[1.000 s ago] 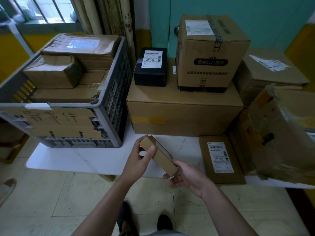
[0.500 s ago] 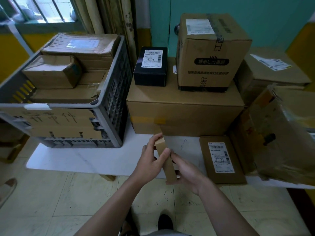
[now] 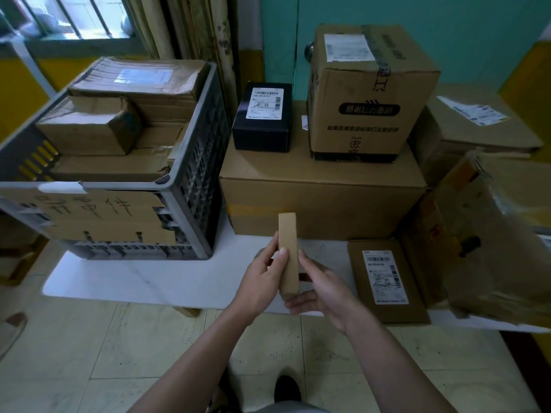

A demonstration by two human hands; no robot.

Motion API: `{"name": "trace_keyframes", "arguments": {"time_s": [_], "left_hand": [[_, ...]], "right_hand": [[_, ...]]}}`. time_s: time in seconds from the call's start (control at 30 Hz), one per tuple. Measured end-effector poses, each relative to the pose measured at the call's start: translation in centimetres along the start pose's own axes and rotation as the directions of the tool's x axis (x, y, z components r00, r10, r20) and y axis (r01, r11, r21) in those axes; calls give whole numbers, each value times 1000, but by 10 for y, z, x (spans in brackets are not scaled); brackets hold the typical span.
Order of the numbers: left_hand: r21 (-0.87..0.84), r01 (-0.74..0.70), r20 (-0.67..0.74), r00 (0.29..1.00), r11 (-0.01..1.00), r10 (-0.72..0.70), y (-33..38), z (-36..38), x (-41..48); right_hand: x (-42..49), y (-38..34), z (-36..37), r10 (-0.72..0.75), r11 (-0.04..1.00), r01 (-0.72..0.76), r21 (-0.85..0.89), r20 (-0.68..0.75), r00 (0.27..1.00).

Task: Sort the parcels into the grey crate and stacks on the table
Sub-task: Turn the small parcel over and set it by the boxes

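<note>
Both hands, left hand and right hand, grip the upright slim parcel between them.

cardboard sign reading 异常件, carton print blurred

Parcel room: labelled cartons, crate

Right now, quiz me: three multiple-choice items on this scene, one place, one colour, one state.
1. The flat labelled parcel lies: A on the table beside the right hand; B in the crate; C on the floor.
2. The small box beside the tall carton is: A red; B black; C white.
3. The slim box is: A on the table; B in the crate; C held in both hands.
1 A, flat on the white table; 2 B, black under its white label; 3 C, left hand grips it too.
</note>
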State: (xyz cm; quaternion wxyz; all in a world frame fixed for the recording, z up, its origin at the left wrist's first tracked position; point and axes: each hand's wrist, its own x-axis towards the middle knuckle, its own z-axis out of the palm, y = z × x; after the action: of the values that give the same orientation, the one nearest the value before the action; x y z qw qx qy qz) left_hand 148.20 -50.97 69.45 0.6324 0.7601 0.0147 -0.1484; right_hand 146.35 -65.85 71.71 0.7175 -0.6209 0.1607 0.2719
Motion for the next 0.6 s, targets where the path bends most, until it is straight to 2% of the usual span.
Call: {"name": "trace_keyframes", "arguments": {"time_s": [0.23, 0.43, 0.6], "left_hand": [[-25, 26, 26, 999, 999, -26, 0, -3, 0], [-13, -18, 162, 987, 1000, 20, 0, -9, -11], [36, -56, 121, 991, 998, 51, -3, -9, -15]], "right_hand": [[3, 1, -1, 15, 997, -15, 82, 3, 1000], [1, 0, -4, -20, 986, 22, 167, -13, 1000], [-1, 3, -3, -16, 981, 12, 193, 17, 1000]]}}
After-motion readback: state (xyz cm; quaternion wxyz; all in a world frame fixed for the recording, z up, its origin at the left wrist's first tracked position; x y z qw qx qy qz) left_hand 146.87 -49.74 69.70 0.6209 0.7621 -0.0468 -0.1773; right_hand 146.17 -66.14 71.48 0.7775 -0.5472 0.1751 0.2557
